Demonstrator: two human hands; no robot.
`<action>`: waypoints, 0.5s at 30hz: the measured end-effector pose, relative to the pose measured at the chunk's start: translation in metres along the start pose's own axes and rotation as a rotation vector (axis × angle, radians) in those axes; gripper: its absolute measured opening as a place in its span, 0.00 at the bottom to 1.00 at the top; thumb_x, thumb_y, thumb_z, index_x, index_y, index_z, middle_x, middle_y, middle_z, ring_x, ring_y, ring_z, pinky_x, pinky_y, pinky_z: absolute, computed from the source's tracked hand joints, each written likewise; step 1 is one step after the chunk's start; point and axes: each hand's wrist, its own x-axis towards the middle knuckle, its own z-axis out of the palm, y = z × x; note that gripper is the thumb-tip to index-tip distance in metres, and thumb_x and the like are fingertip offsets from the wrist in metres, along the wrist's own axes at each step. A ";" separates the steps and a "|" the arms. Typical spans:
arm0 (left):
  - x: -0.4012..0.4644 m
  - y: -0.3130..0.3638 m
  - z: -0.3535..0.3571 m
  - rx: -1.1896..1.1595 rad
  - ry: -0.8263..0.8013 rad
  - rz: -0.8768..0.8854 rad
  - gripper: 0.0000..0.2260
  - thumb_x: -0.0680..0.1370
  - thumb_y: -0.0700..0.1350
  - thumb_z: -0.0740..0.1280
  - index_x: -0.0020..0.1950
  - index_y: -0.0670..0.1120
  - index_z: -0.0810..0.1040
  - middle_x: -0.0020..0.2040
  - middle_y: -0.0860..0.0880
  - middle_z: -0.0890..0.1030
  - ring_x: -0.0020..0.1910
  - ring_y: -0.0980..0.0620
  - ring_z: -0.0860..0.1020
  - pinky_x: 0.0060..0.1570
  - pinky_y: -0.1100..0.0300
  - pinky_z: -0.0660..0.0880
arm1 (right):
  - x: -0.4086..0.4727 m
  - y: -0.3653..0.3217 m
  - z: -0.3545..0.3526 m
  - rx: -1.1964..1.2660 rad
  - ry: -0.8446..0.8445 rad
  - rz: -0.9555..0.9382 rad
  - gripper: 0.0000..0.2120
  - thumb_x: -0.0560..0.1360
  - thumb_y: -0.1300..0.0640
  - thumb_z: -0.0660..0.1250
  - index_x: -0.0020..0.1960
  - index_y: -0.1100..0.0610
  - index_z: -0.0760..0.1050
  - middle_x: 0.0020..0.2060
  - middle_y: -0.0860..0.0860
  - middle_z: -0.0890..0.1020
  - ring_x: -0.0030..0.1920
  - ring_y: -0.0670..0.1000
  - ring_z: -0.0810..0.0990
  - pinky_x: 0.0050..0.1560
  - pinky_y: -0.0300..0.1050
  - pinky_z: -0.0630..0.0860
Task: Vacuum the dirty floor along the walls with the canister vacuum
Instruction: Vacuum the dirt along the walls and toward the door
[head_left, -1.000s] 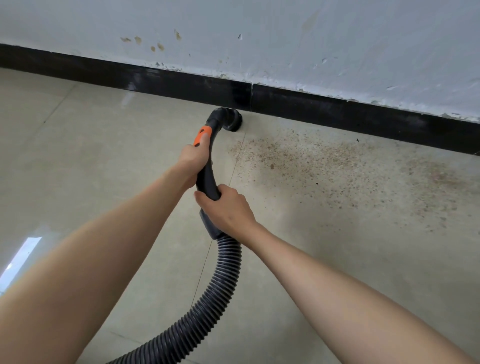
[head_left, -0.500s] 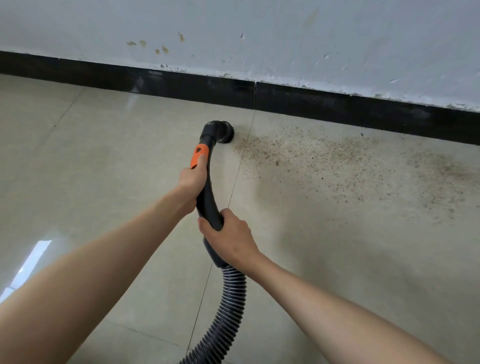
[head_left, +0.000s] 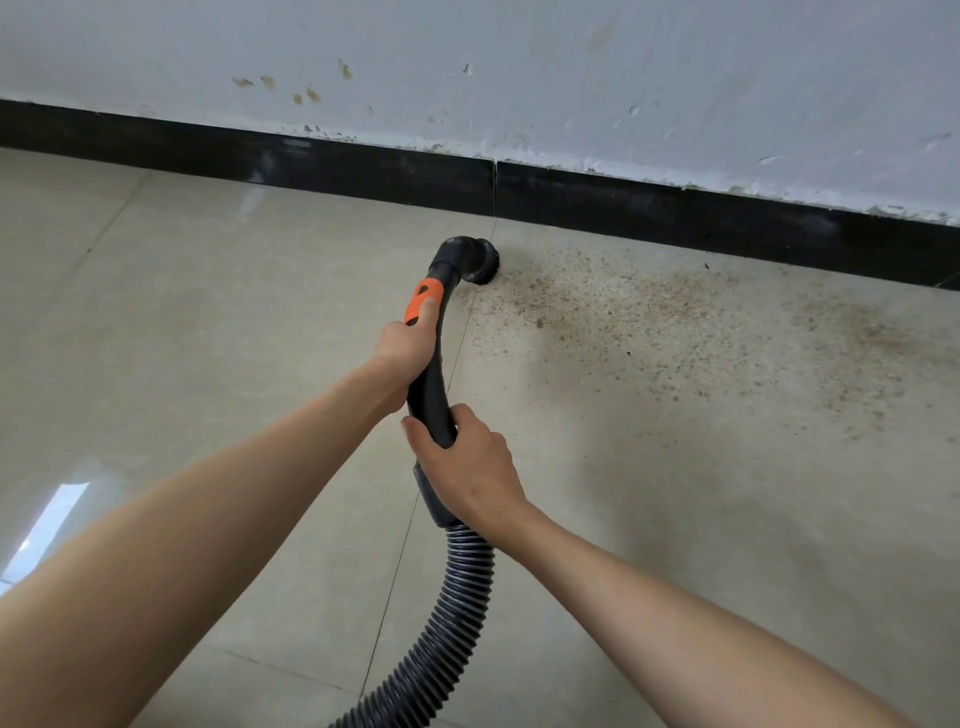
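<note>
Glossy tile, matt plastic, chalky paint

The floor (head_left: 208, 322) is smooth, polished beige tile that mirrors a window's light at the left, its sheen dulled to the right under gritty brown dirt (head_left: 675, 332). The vacuum's handle tube (head_left: 431, 400) looks like hard black plastic with a soft satin shine, capped by a matt orange plastic slider (head_left: 422, 299); its hose (head_left: 457, 613) is ribbed, rubbery black plastic. The skirting (head_left: 363, 171) is glossy black tile, scuffed with white smears. The wall (head_left: 571, 67) wears flat, chalky paint, chipped and stained.
</note>
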 end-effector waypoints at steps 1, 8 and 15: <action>0.000 0.000 -0.001 0.001 -0.001 0.002 0.27 0.78 0.66 0.54 0.52 0.41 0.70 0.41 0.45 0.75 0.38 0.48 0.75 0.41 0.56 0.74 | 0.001 -0.001 0.001 -0.002 0.000 -0.005 0.18 0.76 0.38 0.60 0.50 0.53 0.71 0.41 0.50 0.79 0.43 0.53 0.80 0.44 0.48 0.75; 0.006 0.007 -0.017 -0.018 0.063 0.006 0.29 0.78 0.66 0.54 0.59 0.39 0.69 0.48 0.42 0.76 0.44 0.45 0.75 0.41 0.56 0.73 | 0.016 -0.016 0.002 -0.016 -0.068 -0.045 0.16 0.76 0.40 0.61 0.48 0.53 0.71 0.42 0.51 0.80 0.44 0.54 0.80 0.45 0.49 0.76; 0.003 -0.005 -0.036 -0.080 0.111 -0.036 0.33 0.77 0.67 0.56 0.64 0.38 0.70 0.50 0.42 0.76 0.47 0.44 0.75 0.46 0.54 0.73 | 0.014 -0.023 0.004 -0.107 -0.191 -0.056 0.18 0.77 0.39 0.60 0.48 0.54 0.70 0.45 0.53 0.81 0.44 0.54 0.80 0.42 0.47 0.75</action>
